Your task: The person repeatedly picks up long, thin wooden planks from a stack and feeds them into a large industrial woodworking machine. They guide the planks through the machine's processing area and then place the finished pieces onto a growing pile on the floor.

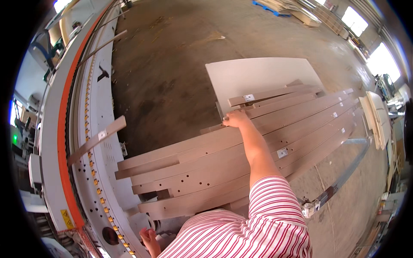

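Observation:
A stack of long brown boards (202, 174) stretches across in front of me, several with small drilled holes and white labels. Over its far edge reaches my right arm. My right hand (236, 118) is closed on the edge of a brown board there, its fingertips partly hidden. Low at the left hangs my left hand (149, 241), fingers loosely bent and apart, with nothing visible in them. It is near the machine's edge and the near end of the stack. A shorter brown strip (109, 131) with a label lies across the machine's bed.
The long machine (66, 142), white with an orange stripe and a row of yellow rollers, runs along the left. Behind the stack is a large pale panel (262, 71). A bent metal bar (344, 174) and upright boards (375, 120) are at right. Far off, more boards lie on a blue pallet (271, 9).

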{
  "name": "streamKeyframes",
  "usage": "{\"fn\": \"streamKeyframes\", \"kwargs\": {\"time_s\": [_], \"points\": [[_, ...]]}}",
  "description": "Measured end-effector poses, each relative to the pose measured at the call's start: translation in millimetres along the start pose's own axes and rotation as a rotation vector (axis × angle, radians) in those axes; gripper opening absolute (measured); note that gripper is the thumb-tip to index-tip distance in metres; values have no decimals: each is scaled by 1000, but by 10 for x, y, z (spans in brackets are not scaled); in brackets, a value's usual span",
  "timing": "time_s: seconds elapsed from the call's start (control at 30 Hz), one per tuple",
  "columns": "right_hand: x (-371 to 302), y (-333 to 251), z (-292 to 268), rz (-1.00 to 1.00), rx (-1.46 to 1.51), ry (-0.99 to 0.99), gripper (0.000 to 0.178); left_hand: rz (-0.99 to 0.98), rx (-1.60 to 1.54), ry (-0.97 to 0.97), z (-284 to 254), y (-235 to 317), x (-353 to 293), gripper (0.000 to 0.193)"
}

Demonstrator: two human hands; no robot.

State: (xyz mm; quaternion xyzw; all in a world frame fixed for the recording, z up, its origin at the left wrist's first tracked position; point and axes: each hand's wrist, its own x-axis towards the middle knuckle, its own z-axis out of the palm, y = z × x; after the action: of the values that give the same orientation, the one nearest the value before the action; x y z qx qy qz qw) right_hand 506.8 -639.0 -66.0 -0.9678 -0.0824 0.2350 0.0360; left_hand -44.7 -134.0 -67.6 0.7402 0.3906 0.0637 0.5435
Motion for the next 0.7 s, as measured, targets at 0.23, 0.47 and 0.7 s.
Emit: {"fn": "streamKeyframes", "kwargs": {"time_s": [0.23, 0.47, 0.7], "points": [[121, 30, -57, -30, -9, 139, 72, -125, 72, -2, -156, 42, -558, 29], [-639, -326, -664, -193, -17, 54, 70, -137, -41, 10, -181, -287, -594, 27], [-1824, -1989, -10, -435, -6, -355, 60, -67, 2, -120, 248, 336, -265, 21]]}}
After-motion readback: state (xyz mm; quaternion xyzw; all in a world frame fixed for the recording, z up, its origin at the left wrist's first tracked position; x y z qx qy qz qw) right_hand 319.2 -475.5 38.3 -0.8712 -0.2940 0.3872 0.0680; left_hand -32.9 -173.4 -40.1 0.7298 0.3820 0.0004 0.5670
